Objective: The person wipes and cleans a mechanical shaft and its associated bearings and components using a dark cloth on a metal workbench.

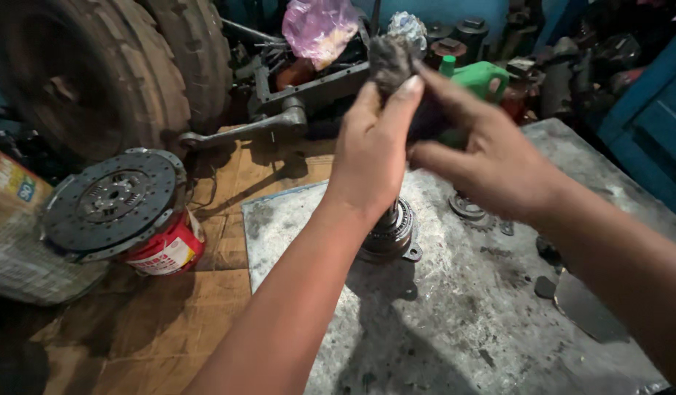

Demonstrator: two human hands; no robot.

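A metal shaft stands upright on the grey steel worktable (455, 322), its flanged bearing base (391, 235) resting on the plate. My left hand (371, 150) is closed around the upper part of the shaft. A dark, greasy rag (390, 60) covers the shaft's top, pinched between my left thumb and my right hand (484, 157), which grips the rag from the right side. The middle of the shaft is hidden behind my hands.
A clutch disc (115, 199) lies on a red can (166, 252) at the left, in front of a big tyre (82, 73). A metal ring (466, 206) and small dark scraps (546, 287) lie on the table. Green jug (480, 77), pink bag (317, 28) and engine parts crowd the back.
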